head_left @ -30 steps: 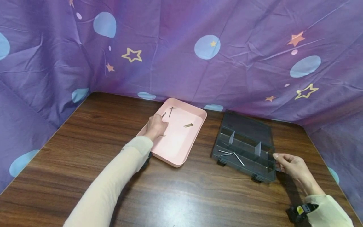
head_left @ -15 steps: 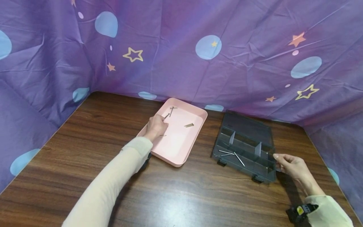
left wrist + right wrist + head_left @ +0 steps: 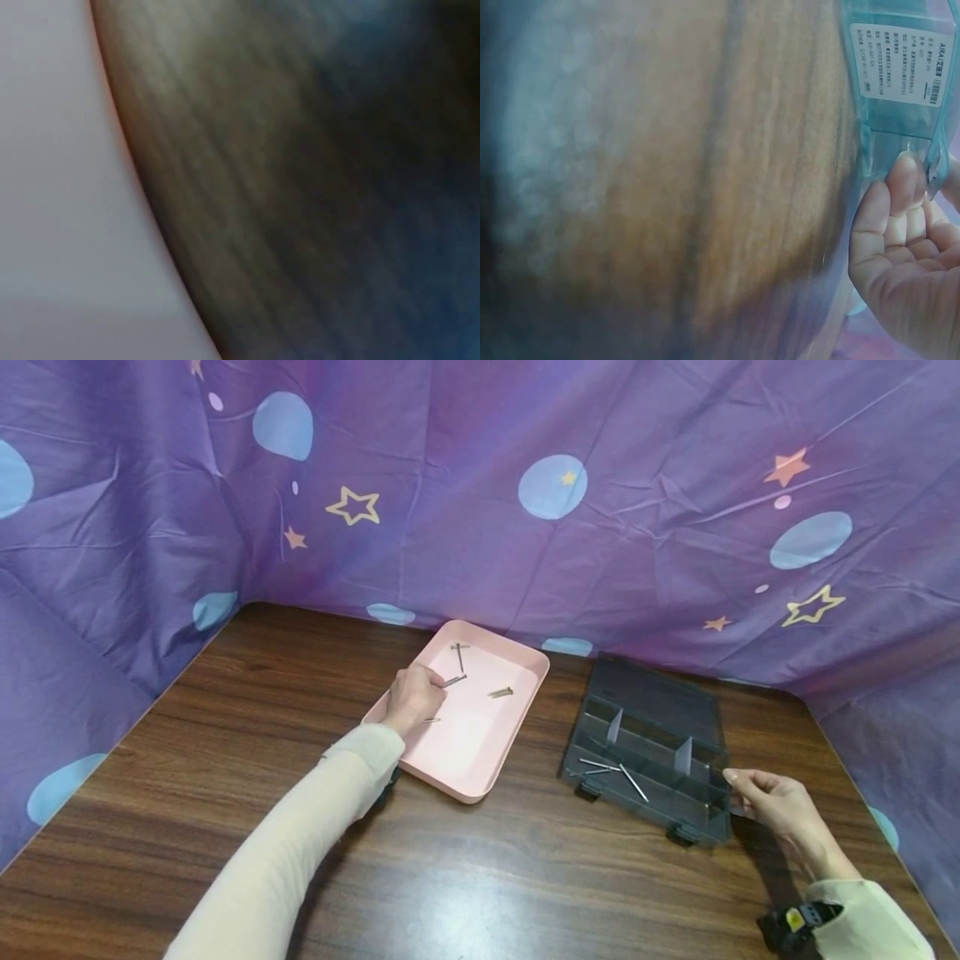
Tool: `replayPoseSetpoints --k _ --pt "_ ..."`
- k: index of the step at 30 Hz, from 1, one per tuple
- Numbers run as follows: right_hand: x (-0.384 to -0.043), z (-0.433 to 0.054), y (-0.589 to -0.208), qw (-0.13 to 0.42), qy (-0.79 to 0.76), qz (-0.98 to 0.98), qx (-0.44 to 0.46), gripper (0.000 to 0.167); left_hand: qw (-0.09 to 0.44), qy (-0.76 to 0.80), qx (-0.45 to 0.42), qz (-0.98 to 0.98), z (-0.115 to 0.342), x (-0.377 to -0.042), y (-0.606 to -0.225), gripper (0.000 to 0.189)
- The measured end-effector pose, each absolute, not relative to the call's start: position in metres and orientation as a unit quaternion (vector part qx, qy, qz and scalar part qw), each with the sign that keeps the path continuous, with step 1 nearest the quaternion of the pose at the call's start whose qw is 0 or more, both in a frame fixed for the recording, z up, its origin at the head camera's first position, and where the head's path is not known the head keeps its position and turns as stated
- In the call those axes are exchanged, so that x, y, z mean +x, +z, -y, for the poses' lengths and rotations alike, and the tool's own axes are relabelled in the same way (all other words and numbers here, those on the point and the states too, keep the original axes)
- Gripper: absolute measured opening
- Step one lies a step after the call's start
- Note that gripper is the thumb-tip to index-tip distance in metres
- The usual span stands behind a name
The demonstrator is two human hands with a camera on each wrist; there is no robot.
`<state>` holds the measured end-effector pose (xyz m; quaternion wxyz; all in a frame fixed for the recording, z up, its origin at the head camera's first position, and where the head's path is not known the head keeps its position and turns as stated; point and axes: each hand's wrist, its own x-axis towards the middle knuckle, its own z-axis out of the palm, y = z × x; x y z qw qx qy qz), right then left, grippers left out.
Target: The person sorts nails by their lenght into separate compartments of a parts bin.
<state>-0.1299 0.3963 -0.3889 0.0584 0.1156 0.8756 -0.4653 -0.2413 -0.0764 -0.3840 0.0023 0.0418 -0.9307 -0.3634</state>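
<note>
In the head view my left hand (image 3: 415, 697) is over the left side of a pink tray (image 3: 457, 752). Its fingertips pinch a slim metal nail (image 3: 454, 680), whose end points right. Another nail (image 3: 461, 658) lies just beyond the hand, and a brass-coloured pair (image 3: 501, 692) rests toward the tray's right side. My right hand (image 3: 776, 810) grips the right wall of a dark see-through compartment box (image 3: 675, 806) between thumb and fingers. The right wrist view shows those fingers (image 3: 904, 180) against the box's labelled underside (image 3: 900, 120). The left wrist camera catches only blurred tray and table.
Several silver nails (image 3: 633, 782) lie in the box's long front compartment. The box lid (image 3: 652, 693) is folded back toward the purple curtain (image 3: 450, 510). Two dividers split the rear row. Tray and box stand apart on the brown wooden table (image 3: 495, 877).
The nail in my left fingertips has swung from pointing up and away to lying nearly flat toward the right. The loose nail beyond has shifted slightly. My right hand stays on the box.
</note>
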Motion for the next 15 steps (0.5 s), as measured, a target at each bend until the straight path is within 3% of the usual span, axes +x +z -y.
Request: replayPoseSetpoints --k 15 --pt "-0.1297 -0.3955 -0.3905 0.058 -0.470 -0.873 0.118 0.017 0.014 -0.340 0.008 0.940 0.0756 -0.2457 -0.3852 0.019"
